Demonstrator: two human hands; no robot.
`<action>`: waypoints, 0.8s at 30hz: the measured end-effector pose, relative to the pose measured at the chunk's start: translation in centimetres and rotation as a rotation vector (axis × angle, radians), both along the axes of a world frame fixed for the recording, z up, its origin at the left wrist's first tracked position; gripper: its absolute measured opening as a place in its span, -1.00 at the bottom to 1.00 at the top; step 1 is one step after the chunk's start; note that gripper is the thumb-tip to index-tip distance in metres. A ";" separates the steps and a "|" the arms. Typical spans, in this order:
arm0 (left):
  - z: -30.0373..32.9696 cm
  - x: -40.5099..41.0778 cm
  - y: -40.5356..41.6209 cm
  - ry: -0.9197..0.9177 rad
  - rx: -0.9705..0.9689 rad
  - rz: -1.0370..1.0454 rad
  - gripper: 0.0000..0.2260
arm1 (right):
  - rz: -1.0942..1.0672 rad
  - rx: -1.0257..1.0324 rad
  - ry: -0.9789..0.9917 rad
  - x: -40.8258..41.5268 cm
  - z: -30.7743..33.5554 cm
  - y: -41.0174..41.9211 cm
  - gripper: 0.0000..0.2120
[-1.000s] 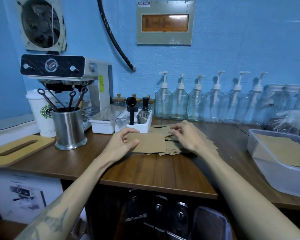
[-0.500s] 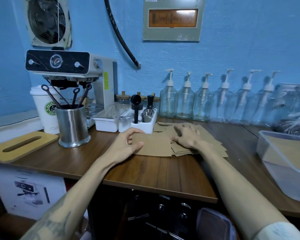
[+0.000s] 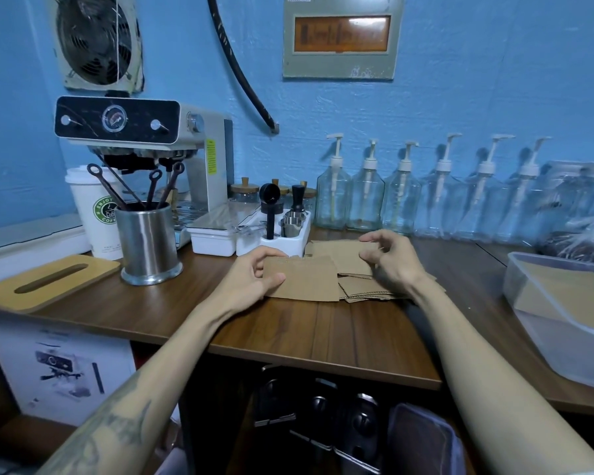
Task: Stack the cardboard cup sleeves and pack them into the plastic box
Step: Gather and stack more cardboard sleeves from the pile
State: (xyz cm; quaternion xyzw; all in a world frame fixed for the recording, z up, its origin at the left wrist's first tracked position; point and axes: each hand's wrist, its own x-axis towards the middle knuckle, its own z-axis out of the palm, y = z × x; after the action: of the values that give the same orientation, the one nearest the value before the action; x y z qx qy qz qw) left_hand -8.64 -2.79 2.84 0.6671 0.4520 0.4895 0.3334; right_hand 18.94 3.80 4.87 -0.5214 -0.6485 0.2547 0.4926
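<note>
**Two hands at the sleeve pile on the counter**

The left hand [image 3: 251, 279] grips the left edge of a flat sleeve [image 3: 302, 281], thumb on top near its lower corner and fingers curled over its upper edge; this sleeve lies on the counter [image 3: 340, 334], overlapping the left side of the pile [image 3: 364, 286]. The right hand [image 3: 390, 260] is raised over the pile, its fingers [image 3: 374, 238] and thumb curved and set apart around the right end of a second sleeve [image 3: 340, 252]; whether they press on it cannot be told. The remaining sleeves lie fanned loosely beneath and beside the right wrist. The box [image 3: 559, 341] stands at the counter's right edge, well apart from the pile, with brown cardboard already inside. Behind the pile stand a white tray [image 3: 254, 243] of coffee tools and a row of pump bottles [image 3: 400, 200]; a steel cup [image 3: 148, 245] stands to the left.
</note>
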 end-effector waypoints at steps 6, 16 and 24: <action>-0.1 0.0 -0.3 -0.004 0.008 0.017 -0.72 | 0.018 0.088 0.113 0.5 0.5 -1.4 -0.69; -0.3 0.0 0.1 -0.004 -0.004 0.024 -0.71 | -0.072 0.071 -0.414 -0.4 1.1 -2.2 -0.80; -0.4 -0.2 0.4 -0.007 0.000 0.011 -0.72 | -0.052 0.029 -0.654 -2.1 2.4 -1.9 -0.72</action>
State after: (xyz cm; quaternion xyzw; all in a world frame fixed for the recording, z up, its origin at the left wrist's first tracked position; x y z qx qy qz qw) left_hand -8.79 -2.42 2.46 0.6628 0.4544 0.4939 0.3322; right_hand 16.87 1.90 7.25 -0.5848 -0.7625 0.0516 0.2719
